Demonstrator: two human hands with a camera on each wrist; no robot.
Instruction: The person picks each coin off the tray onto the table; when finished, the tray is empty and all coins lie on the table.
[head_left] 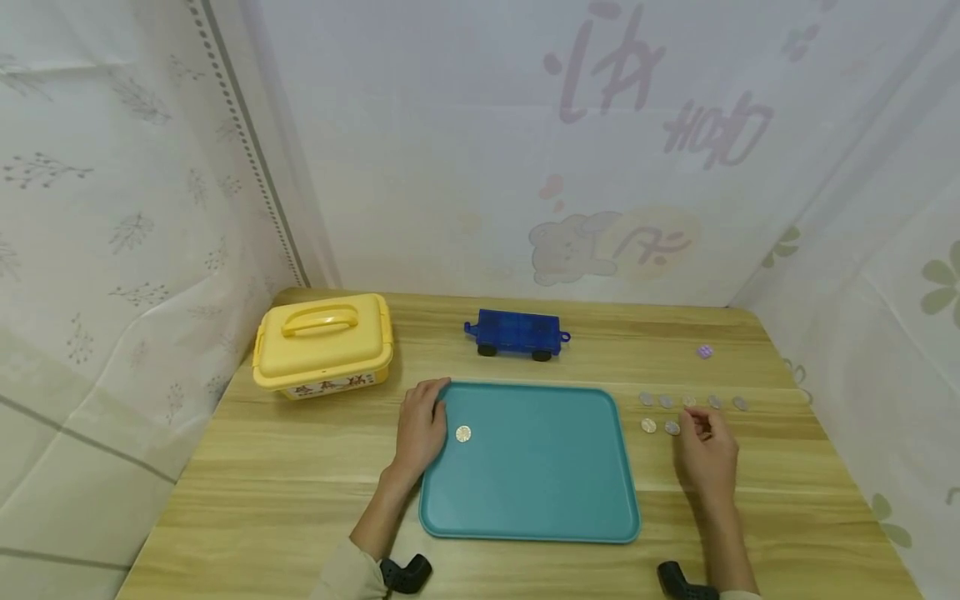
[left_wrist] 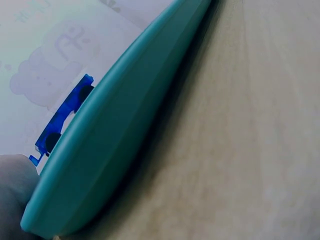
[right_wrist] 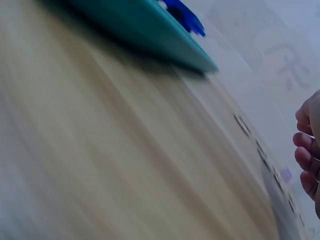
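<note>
My left hand (head_left: 423, 425) rests at the far left corner of a teal tray (head_left: 540, 467), its fingers bent round the rim. One gold-coloured coin (head_left: 463, 433) lies on the tray near that hand. To the right of the tray, my right hand (head_left: 707, 454) is held over the table beside two rows of coins, thumb and forefinger drawn together. Just beyond its fingertips lies a gold coin (head_left: 689, 402); a silver coin (head_left: 672, 427) is to their left. The right wrist view shows curled fingers (right_wrist: 306, 157); whether a coin sits between the fingertips is hidden.
A yellow lidded box (head_left: 322, 346) with a handle stands at the back left. Behind the tray is a blue toy wagon (head_left: 519, 333) with black wheels. A small purple block (head_left: 705, 352) lies beyond the coins. Patterned white curtains (head_left: 420, 150) border the table.
</note>
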